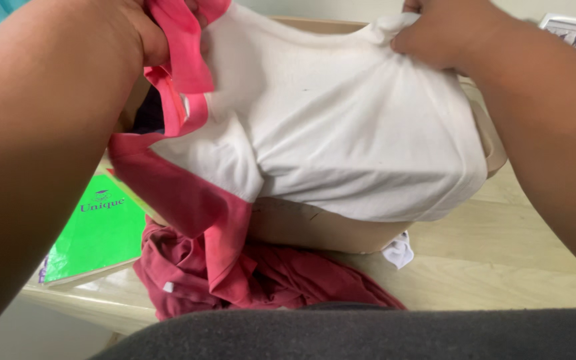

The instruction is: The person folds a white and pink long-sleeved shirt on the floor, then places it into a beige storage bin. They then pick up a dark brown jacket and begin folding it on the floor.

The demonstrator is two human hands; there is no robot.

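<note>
I hold up a white shirt (341,133) with pink sleeves and pink collar trim over a beige basket (315,227). My left hand (138,30) grips the pink collar part at the top left. My right hand (445,33) pinches the white fabric at the top right. The shirt hangs spread between both hands, and one pink sleeve (188,200) droops down at the left. The shirt hides most of the basket.
A dark red garment (261,280) lies crumpled on the pale wooden floor (501,260) in front of the basket. A green book (101,230) lies at the left. A small white cloth piece (399,250) sits by the basket's base. Dark grey fabric (368,333) fills the bottom edge.
</note>
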